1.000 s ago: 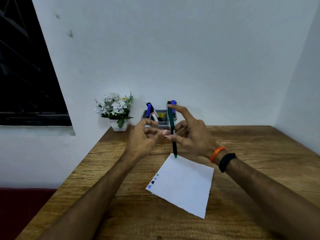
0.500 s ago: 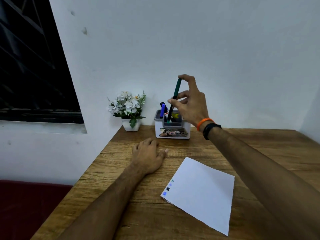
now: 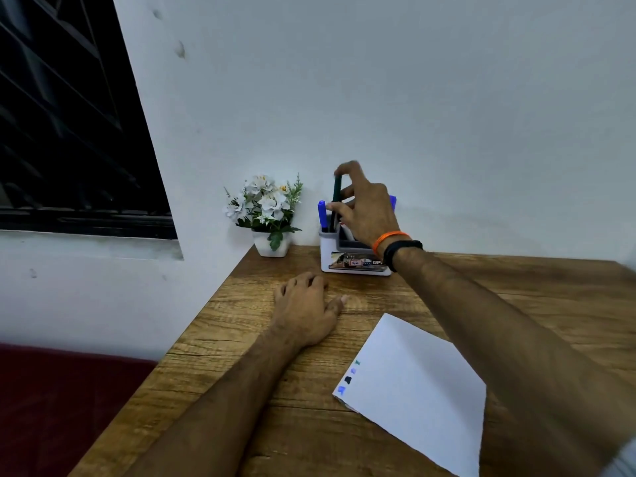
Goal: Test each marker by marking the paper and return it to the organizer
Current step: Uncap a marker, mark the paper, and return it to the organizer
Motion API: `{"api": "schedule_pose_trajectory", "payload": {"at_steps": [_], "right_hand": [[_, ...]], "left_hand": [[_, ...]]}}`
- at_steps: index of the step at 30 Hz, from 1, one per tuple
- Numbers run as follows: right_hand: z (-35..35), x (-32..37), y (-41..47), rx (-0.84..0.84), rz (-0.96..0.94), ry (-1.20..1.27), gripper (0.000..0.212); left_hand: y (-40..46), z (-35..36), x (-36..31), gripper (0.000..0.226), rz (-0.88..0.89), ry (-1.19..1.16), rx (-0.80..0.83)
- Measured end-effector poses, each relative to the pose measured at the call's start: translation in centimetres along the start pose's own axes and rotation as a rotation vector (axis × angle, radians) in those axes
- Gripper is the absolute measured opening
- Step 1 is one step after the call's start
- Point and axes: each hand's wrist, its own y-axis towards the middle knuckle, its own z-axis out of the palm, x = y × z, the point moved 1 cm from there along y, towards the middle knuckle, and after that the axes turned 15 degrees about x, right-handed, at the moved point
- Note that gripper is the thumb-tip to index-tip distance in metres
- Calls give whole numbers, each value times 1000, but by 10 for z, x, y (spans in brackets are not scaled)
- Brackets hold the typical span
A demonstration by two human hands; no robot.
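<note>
Up at the back of the table [image 3: 516, 304], against the wall, the right hand [image 3: 364, 211] reaches over the organizer [image 3: 354, 266] and pinches a green marker [image 3: 336, 196] between thumb and fingers, the forefinger capping its top end. That marker stands nearly upright with its lower end down inside the organizer's left compartment, just beside a blue marker [image 3: 322, 213] that stands in the same corner. Another blue marker's tip [image 3: 392, 201] pokes out behind the right hand on the organizer's far side. An orange band [image 3: 385, 239] and a black band [image 3: 399, 251] circle the right wrist, which covers part of the organizer's front label. Nearer the camera, the left hand [image 3: 306, 311] rests palm down on the wood with its fingers loosely spread and nothing in it, well apart from the organizer. To its right lies the paper [image 3: 423, 383], flat and turned at an angle, with a short row of small marks [image 3: 348, 378] along its left edge: green, pale blue, black and blue. A flower pot [image 3: 270, 247] with white blooms sits at the table's back left corner, near the organizer but not touching it. A dark window [image 3: 69, 132] fills the upper left.
</note>
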Motion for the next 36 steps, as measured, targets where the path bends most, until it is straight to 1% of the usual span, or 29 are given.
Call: {"api": "schedule_pose_trajectory", "payload": {"at_steps": [1, 2, 4, 8, 13, 17, 20, 24, 30, 32, 34, 36], "right_hand": [[1, -2, -1, 12, 9, -56, 31], [1, -4, -2, 16, 19, -121, 25], [-1, -7, -5, 3, 33, -167, 28], [-10, -11, -16, -68, 33, -90, 33], [-25, -27, -34, -180, 71, -70, 22], [-35, -46, -52, -247, 182, -50, 13], [-37, -60, -60, -229, 303, -12, 15], [-35, -69, -60, -173, 400, 9, 26], [-30, -65, -44, -113, 479, -102, 39], [-28, -65, -40, -110, 507, -111, 37], [-26, -67, -38, -130, 529, -91, 29], [-26, -68, -36, -165, 526, -21, 22]], "left_hand": [[0, 0, 0, 60, -1, -3, 0], [0, 0, 0, 60, -1, -4, 0], [-1, 1, 1, 60, -1, -7, -3], [-1, -1, -1, 61, -13, -7, 14], [-1, -1, -1, 60, -10, -7, 22], [-2, -1, -1, 58, -4, 2, 20], [-2, -2, -6, 56, 33, 5, 18], [-3, 3, -15, 57, 106, 12, 31], [-1, 4, -14, 57, 106, -7, 27], [-1, 5, -14, 56, 109, -14, 17], [0, 6, -14, 56, 111, -18, 5], [1, 7, -12, 56, 111, -16, 1]]}}
